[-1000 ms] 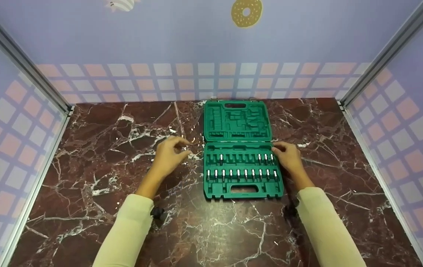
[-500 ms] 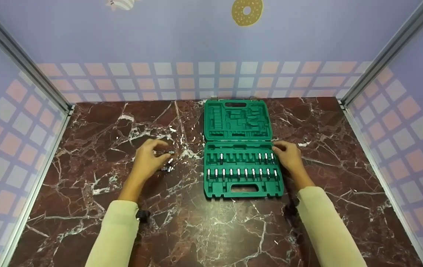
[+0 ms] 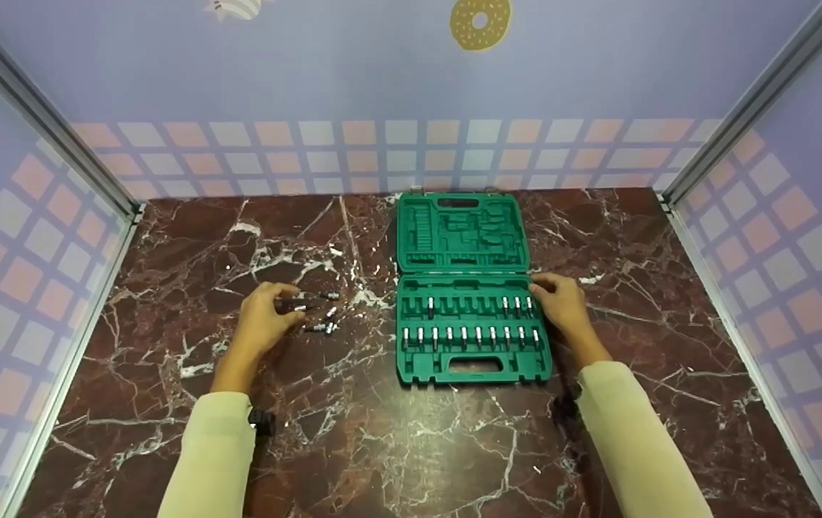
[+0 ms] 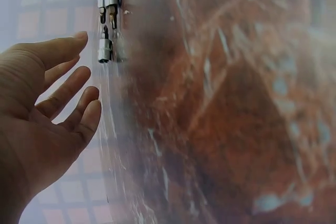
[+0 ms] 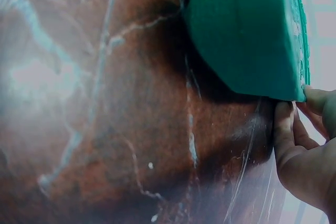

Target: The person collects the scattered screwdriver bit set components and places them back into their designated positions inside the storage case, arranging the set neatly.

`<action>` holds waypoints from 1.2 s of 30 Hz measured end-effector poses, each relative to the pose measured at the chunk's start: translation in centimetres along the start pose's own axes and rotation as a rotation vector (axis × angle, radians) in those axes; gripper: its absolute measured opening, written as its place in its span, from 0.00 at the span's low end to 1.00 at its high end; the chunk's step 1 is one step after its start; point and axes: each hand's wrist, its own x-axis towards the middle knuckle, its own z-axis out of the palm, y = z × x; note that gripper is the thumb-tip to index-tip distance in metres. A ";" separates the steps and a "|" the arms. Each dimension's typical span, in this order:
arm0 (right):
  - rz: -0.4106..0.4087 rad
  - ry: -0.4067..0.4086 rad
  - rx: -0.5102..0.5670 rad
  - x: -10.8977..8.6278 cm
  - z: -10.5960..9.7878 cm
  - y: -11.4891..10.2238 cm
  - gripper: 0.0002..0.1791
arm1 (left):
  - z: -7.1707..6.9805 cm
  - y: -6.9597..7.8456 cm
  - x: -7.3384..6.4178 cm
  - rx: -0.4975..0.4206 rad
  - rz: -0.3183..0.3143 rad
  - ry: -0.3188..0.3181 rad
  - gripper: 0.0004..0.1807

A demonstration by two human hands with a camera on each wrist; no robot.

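Observation:
Several chrome bit sockets [image 3: 330, 296] lie loose on the table to the left of an open green socket case [image 3: 474, 375]. My left hand [image 3: 260, 316] is just beside the loose pieces, its fingers apart and loosely bent around nothing. In the left wrist view, one bit socket [image 4: 105, 52] lies near the fingertips [image 4: 80, 35], with others beyond it. My right hand [image 3: 561, 303] pinches the right edge of the case near the hinge. Seen from the right wrist, the thumb and fingers meet at the corner of the case wall [image 5: 247, 40].
Bit sockets [image 3: 478, 338] fill the lower row of the case; the upper row holds one at its left and 3 at its right, with bare slots between. The case lid [image 3: 463, 230] lies back toward the patterned wall [image 3: 396, 79]. The tabletop [image 3: 353, 446] is dark red marble.
My left hand has moved left, away from the case, to the loose bit sockets, and more of them now show. The right hand stays on the case edge.

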 end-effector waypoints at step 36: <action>0.000 -0.008 -0.002 0.1 -0.1 -0.1 0.16 | 0.7 -0.5 0.5 -0.084 -0.009 0.034 0.06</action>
